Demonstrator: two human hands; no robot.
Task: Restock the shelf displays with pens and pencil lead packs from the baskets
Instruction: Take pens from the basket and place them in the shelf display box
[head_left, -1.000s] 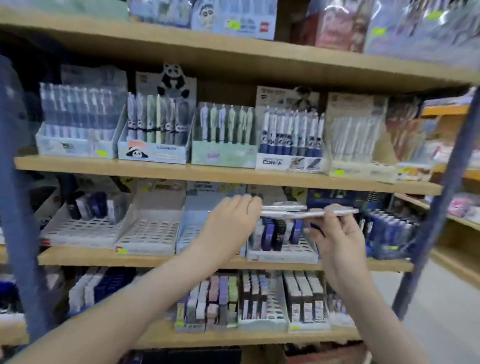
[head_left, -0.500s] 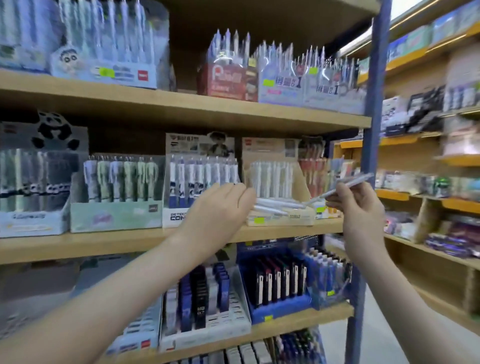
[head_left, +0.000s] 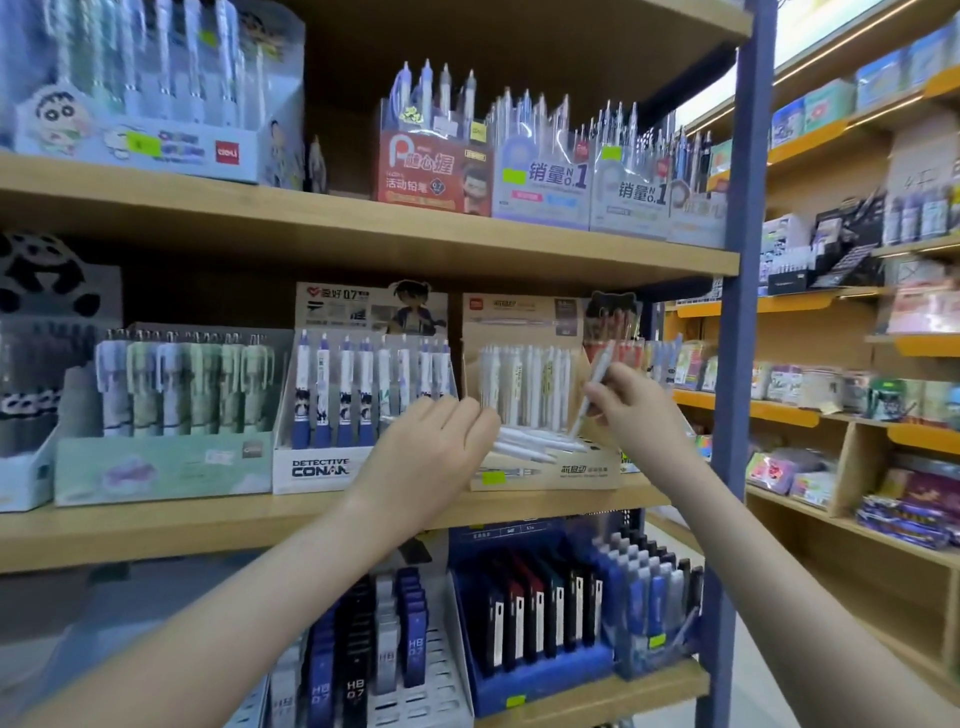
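Note:
My left hand (head_left: 434, 457) is raised in front of the middle shelf and holds a bundle of white pens (head_left: 535, 446) that stick out to the right of its fingers. My right hand (head_left: 631, 405) pinches a single white pen (head_left: 592, 387), tilted nearly upright with its tip down at the beige display box (head_left: 550, 473). That box holds a row of upright white pens (head_left: 524, 384). Pencil lead packs (head_left: 540, 613) stand in a blue tray on the shelf below. No basket is in view.
A Detective Conan pen box (head_left: 317, 470) and a pale green pen box (head_left: 161, 465) stand to the left on the same wooden shelf (head_left: 156, 525). A blue shelf upright (head_left: 737, 364) rises at the right, with another aisle's shelves (head_left: 852, 415) beyond it.
The view rose from the lower shelves to the middle shelf. My right hand swung its single pen from level to nearly upright and brought it down to the beige box. My left hand keeps its bundle.

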